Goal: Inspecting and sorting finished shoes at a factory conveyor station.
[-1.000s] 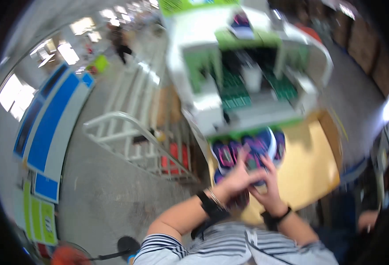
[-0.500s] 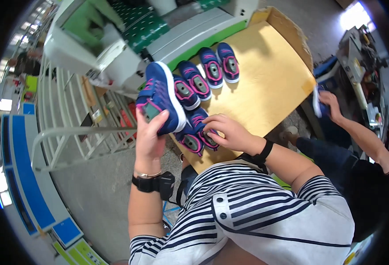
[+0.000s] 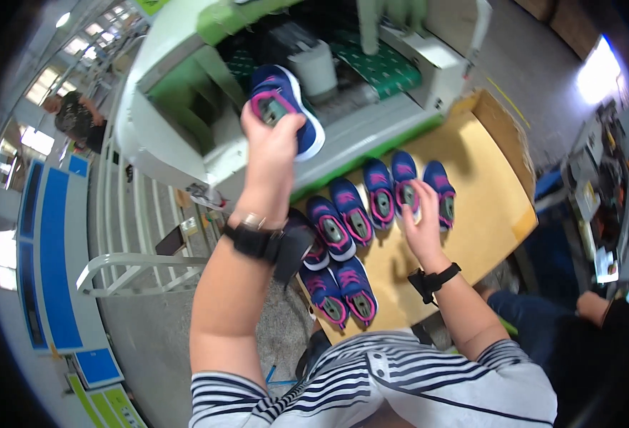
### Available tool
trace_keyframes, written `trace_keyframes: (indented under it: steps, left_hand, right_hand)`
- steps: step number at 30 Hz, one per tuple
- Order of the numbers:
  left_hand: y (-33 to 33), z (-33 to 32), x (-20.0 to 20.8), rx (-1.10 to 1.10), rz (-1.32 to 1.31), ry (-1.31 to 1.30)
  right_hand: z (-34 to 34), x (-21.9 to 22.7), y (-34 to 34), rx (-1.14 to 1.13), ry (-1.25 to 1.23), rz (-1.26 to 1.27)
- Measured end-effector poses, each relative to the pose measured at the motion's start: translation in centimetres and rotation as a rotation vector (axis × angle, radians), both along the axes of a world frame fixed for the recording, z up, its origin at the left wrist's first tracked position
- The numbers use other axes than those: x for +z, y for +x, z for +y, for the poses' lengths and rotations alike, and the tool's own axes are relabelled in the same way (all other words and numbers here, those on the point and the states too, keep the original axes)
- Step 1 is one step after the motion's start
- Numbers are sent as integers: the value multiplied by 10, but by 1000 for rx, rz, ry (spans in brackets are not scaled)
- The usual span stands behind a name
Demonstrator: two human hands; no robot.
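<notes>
A navy shoe [image 3: 306, 132] with pink trim and a white sole is raised in front of the machine's opening. My left hand [image 3: 271, 146] grips it by its heel end, and a grey-green form shows inside. Lower right, my right hand [image 3: 423, 227] reaches over the heel of another navy shoe [image 3: 403, 165], fingers apart; I cannot tell how firmly they touch it. Similar shoes with grey forms inside stand in a row beside it, among them one shoe [image 3: 437, 177] at the right end. Two more shoes [image 3: 353, 279] lie nearer my body.
The shoes stand on a tan cardboard-covered table [image 3: 482, 189] with a raised cardboard edge. Behind it is a white and green machine [image 3: 164, 153] with a perforated green belt [image 3: 389, 75]. White metal rails [image 3: 143, 264] run along the left. A co-worker's hand [image 3: 592, 308] is at the right.
My left hand has lifted its shoe up to the machine's opening. My right hand has moved from the near shoes to the row's right side. Another shoe now stands at the row's right end.
</notes>
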State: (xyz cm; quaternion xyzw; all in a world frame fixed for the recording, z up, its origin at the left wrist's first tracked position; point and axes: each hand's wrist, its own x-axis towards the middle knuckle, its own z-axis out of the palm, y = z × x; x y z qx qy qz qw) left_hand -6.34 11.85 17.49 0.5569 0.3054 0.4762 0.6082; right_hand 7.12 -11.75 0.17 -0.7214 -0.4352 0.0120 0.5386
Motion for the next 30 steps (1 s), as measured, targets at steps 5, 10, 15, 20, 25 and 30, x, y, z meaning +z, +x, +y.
trace_keyframes:
  steps: [5,10,15,20,25,30]
  left_hand:
    - [22,133,-60,230,414,-55]
    - [63,50,-72,321,463,423]
    - [-83,-79,-122,-204,842,848]
    - [-138,-164,-185,-406,989,872]
    - [-130,-185,-195,-491,1013,789]
    - [-129,-192,-202,-421,1060,813]
  right_hand:
    - [31,-87,26,48,-230,164]
    - [-5,-113,69,-223,-74,468]
    - [33,17,61,-282,141,202]
    - [206,101,145,109,276,-11]
    - [311,66,251,109,1,-145]
    - [204,22,204,3,-24,-273]
